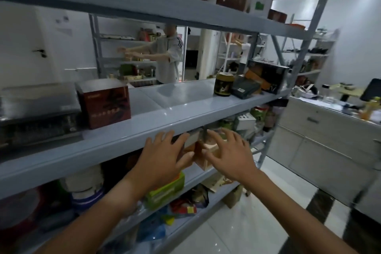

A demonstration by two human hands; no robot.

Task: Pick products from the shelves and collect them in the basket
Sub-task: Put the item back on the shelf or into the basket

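Two hands of mine reach toward a grey metal shelving rack (144, 128) that fills most of what I see. Its middle shelf edge runs just above my fingertips, and the tier below it is where both hands are going.

Up and to the left of my left hand (162, 156), a dark red box (105, 105) stands on the middle shelf. Up and to the right of my right hand (228, 154), on the same shelf, stands a dark jar with a gold lid (223, 84).

Between my two hands, on the lower tier, sits a pale brown carton (201, 150). My left hand has its fingers spread and nearly straight, the fingertips at the carton's left side; I cannot tell whether they touch it. My right hand is spread too, fingers slightly bent, hovering at the carton's right side with nothing in its grasp.

Below my left wrist lies a green box (165, 192), one tier down. No basket shows anywhere near my hands.
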